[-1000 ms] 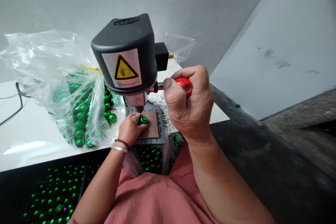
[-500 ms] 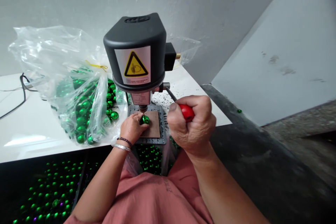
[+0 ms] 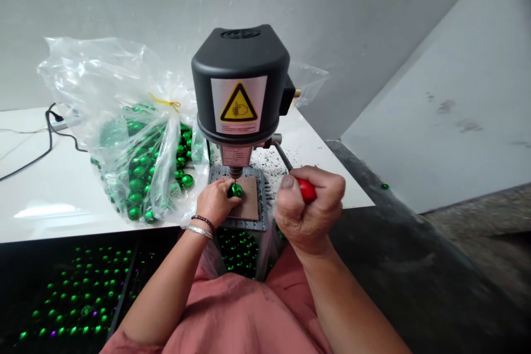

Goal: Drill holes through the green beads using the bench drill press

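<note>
White tabletop (image 3: 37,177) beneath and beyond the hands, backed by a gray wall (image 3: 352,22). Left hand (image 3: 214,200) pinching a green ball (image 3: 235,191) on a brown board (image 3: 248,209); right hand (image 3: 317,213) clenched around a red knob (image 3: 307,190) on the lever (image 3: 283,156) of a drill press (image 3: 240,63). Beside the left fingertips, a thin drill bit (image 3: 235,181) at the ball's top, too small to tell whether already into it. Probable trouble: ball spinning or rolling under a loose pinch or off-center contact, shell cracking under too hard a pull, left fingers nicked for lack of clearance. Beyond the right hand, dark shavings (image 3: 302,156), perhaps able to tilt the board if caught underneath. Left of the left hand, a plastic bag (image 3: 164,177) of similar balls, liable to spill if bumped.
</note>
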`<state>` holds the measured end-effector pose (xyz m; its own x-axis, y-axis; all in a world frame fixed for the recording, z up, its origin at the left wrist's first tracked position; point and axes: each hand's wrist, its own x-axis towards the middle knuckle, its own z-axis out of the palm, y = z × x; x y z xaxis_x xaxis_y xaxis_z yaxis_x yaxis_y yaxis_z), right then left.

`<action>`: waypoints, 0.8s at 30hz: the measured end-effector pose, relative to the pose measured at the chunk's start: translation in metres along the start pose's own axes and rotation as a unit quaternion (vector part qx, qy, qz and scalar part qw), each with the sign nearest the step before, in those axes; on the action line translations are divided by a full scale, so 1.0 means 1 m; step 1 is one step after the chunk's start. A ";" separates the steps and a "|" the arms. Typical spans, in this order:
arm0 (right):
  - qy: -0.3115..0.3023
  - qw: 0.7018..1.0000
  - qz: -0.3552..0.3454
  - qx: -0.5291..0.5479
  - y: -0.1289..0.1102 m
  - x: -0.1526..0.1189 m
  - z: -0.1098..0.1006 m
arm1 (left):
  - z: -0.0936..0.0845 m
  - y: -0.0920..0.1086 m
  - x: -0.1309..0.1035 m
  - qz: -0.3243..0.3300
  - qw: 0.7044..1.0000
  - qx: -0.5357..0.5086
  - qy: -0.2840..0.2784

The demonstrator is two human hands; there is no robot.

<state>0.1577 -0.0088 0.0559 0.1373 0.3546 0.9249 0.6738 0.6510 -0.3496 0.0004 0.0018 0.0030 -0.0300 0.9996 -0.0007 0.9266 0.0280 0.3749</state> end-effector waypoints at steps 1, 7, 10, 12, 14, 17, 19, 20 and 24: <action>0.001 1.000 0.004 0.005 0.000 -0.001 0.001 | 0.000 0.000 0.000 -0.004 1.000 -0.002 -0.001; 0.010 0.999 0.013 0.045 0.000 -0.008 0.004 | -0.002 0.001 0.000 -0.004 1.000 -0.010 -0.006; -0.016 0.996 0.022 0.089 0.002 -0.017 0.005 | -0.003 0.001 -0.001 -0.004 1.000 -0.013 -0.005; -0.033 0.993 0.020 0.110 0.004 -0.019 0.005 | -0.003 0.001 -0.002 -0.002 1.000 -0.013 -0.005; -0.023 0.994 0.012 0.107 0.003 -0.014 0.005 | -0.002 0.001 -0.002 0.002 1.000 -0.012 -0.005; 0.020 0.998 0.007 0.059 -0.003 0.011 0.005 | 0.000 0.002 -0.002 -0.001 1.000 -0.006 0.003; 0.033 0.999 0.027 0.031 -0.008 0.033 0.006 | 0.000 0.002 -0.004 -0.017 1.000 -0.003 0.012; 0.028 0.998 0.047 0.029 -0.011 0.043 0.007 | -0.001 0.002 -0.007 -0.024 1.000 -0.001 0.013; 0.010 0.995 0.093 0.030 -0.016 0.063 0.009 | -0.012 -0.002 -0.028 -0.018 1.000 -0.001 -0.024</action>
<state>0.1490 0.0088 0.1184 0.2708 0.4603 0.8454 0.5900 0.6146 -0.5236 -0.0050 -0.0259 0.0136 -0.0460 0.9972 -0.0585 0.9245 0.0646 0.3757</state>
